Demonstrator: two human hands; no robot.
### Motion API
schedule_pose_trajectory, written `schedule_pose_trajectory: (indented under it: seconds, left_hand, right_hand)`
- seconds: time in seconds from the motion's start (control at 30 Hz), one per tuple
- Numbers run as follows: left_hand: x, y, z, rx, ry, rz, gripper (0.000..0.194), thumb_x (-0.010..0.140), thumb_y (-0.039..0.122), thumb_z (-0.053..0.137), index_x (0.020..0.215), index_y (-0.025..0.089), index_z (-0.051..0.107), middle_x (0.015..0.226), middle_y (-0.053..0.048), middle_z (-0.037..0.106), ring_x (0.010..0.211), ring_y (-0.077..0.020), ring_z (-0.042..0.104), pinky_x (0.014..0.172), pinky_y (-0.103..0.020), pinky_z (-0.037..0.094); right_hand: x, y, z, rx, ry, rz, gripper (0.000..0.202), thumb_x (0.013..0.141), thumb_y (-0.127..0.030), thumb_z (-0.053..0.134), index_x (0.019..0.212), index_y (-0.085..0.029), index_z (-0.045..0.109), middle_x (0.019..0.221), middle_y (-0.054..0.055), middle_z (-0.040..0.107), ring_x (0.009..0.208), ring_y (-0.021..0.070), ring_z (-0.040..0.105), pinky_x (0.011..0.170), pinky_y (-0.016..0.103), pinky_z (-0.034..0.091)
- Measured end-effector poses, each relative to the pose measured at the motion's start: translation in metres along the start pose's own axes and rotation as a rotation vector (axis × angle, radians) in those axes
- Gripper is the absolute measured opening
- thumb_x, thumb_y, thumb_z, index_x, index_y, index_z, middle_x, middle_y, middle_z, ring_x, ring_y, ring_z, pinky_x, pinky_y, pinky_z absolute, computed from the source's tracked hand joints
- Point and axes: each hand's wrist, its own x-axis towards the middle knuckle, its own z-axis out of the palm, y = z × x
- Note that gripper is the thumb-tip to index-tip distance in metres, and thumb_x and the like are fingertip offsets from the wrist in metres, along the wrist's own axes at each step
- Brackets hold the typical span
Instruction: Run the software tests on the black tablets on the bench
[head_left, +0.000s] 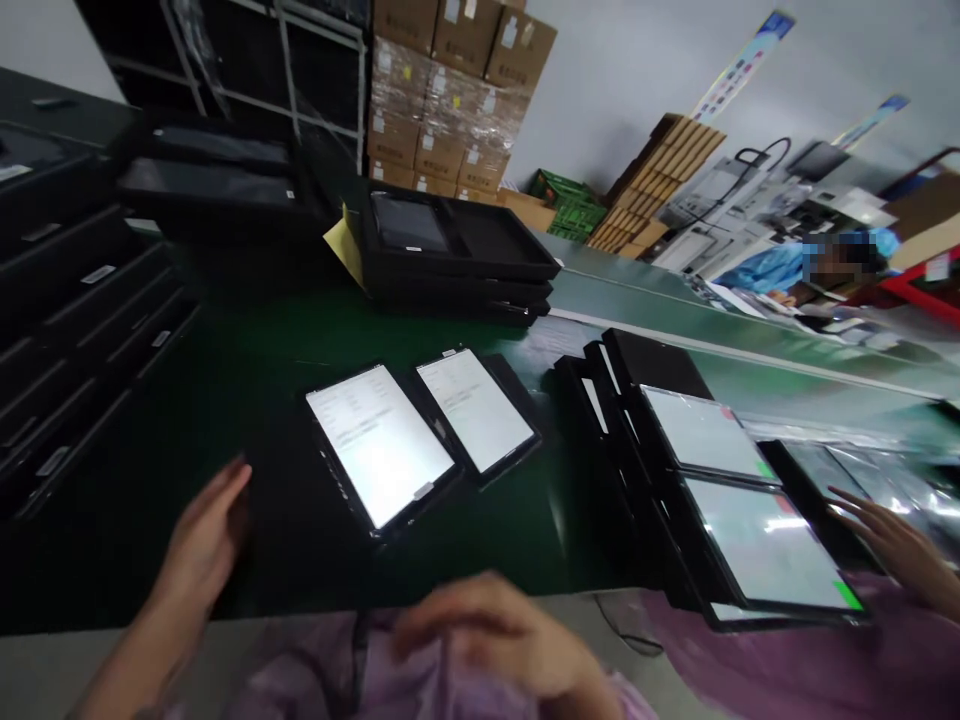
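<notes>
My left hand is over the left front of the dark green table, fingers stretched out, with nothing visible in it. A dark patch beside its fingertips is too dim to make out. My right hand, somewhat blurred, hovers by the front edge above my lap. Its fingers curve loosely apart and hold nothing I can see. In front of my hands lie two tablet-like panels with lit white screens, a left panel and a right panel. Both carry small labels on their edges, and neither hand touches them.
Black trays are stacked at left, and more trays stand behind the panels. On the right, a tray stack bears screens with coloured corner marks. A co-worker's hand is beside it. Cartons and another person are farther back.
</notes>
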Motion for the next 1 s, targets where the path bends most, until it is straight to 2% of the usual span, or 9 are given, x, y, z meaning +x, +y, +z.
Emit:
schedule_pose_trajectory:
  seconds: [0.07,0.13,0.23,0.33,0.47,0.63,0.77,0.83,1.0]
  left_hand:
    - [0.009,0.009,0.001,0.051,-0.039,0.16,0.036,0.088,0.007,0.063,0.113,0.031,0.075,0.123,0.007,0.075,0.119,-0.0101,0.066,0.103,-0.016,0.049]
    - [0.01,0.006,-0.005,0.265,-0.101,0.294,0.04,0.092,0.025,0.066,0.13,0.038,0.068,0.148,0.01,0.059,0.146,-0.0157,0.043,0.126,-0.03,0.027]
    - [0.003,-0.012,-0.016,0.762,-0.205,0.474,0.05,0.093,0.051,0.061,0.142,0.039,0.059,0.162,0.006,0.043,0.157,-0.0247,0.022,0.131,-0.045,0.011]
    - [0.002,-0.022,-0.017,1.021,-0.26,0.642,0.054,0.097,0.057,0.05,0.146,0.033,0.055,0.166,-0.001,0.038,0.159,-0.0268,0.013,0.13,-0.05,0.007]
    - [0.023,-0.011,0.0,1.091,-0.31,0.669,0.049,0.098,0.057,0.044,0.141,0.038,0.06,0.163,0.004,0.042,0.159,-0.0301,0.015,0.13,-0.055,0.008]
    - [0.056,0.019,0.041,1.169,-0.409,0.62,0.051,0.1,0.058,0.038,0.137,0.035,0.065,0.161,0.005,0.045,0.158,-0.0346,0.016,0.127,-0.062,0.007]
    - [0.079,0.042,0.104,1.197,-0.392,0.634,0.055,0.102,0.055,0.038,0.136,0.02,0.064,0.153,-0.004,0.054,0.146,-0.0299,0.042,0.126,-0.049,0.024]
    - [0.089,0.048,0.14,1.327,-0.314,0.674,0.063,0.104,0.053,0.027,0.14,0.012,0.058,0.153,-0.008,0.052,0.147,-0.0288,0.041,0.125,-0.046,0.025]
    - [0.1,0.042,0.19,1.489,-0.371,0.706,0.076,0.105,0.055,0.014,0.135,0.002,0.059,0.136,-0.014,0.064,0.141,-0.0362,0.045,0.122,-0.064,-0.002]
  right_hand:
    - [0.013,-0.009,-0.052,-0.155,0.34,0.025,0.038,0.092,-0.056,0.064,0.11,-0.026,0.078,0.112,0.008,0.077,0.103,0.0265,0.073,0.092,0.042,0.059]
    - [0.028,-0.004,-0.112,-0.319,0.852,0.035,0.049,0.086,-0.062,0.066,0.114,-0.023,0.076,0.123,0.011,0.073,0.113,0.0294,0.068,0.101,0.047,0.054]
    - [0.053,0.022,-0.188,-0.383,1.12,0.066,0.067,0.081,-0.071,0.06,0.121,-0.019,0.072,0.137,0.014,0.064,0.133,0.034,0.052,0.113,0.053,0.041]
    - [0.072,0.05,-0.227,-0.353,1.149,0.153,0.074,0.079,-0.078,0.053,0.113,-0.016,0.075,0.124,0.014,0.07,0.12,0.0333,0.06,0.102,0.05,0.048]
    - [0.074,0.063,-0.236,-0.246,1.04,0.253,0.069,0.078,-0.077,0.061,0.097,-0.013,0.078,0.084,0.01,0.074,0.079,0.0256,0.068,0.074,0.038,0.054]
    - [0.054,0.061,-0.243,-0.167,1.045,0.297,0.066,0.074,-0.078,0.067,0.086,-0.014,0.075,0.06,0.001,0.06,0.05,0.0144,0.05,0.049,0.027,0.039]
    - [0.049,0.061,-0.244,-0.158,1.07,0.3,0.068,0.077,-0.08,0.061,0.092,-0.015,0.074,0.072,0.005,0.067,0.061,0.0177,0.059,0.053,0.028,0.043]
    - [0.05,0.06,-0.24,-0.199,1.08,0.308,0.065,0.08,-0.077,0.061,0.101,-0.017,0.075,0.085,0.008,0.072,0.074,0.0218,0.066,0.063,0.032,0.049]
    - [0.058,0.058,-0.229,-0.379,1.107,0.271,0.059,0.082,-0.073,0.06,0.102,-0.02,0.076,0.108,0.01,0.075,0.108,0.0317,0.066,0.095,0.043,0.048]
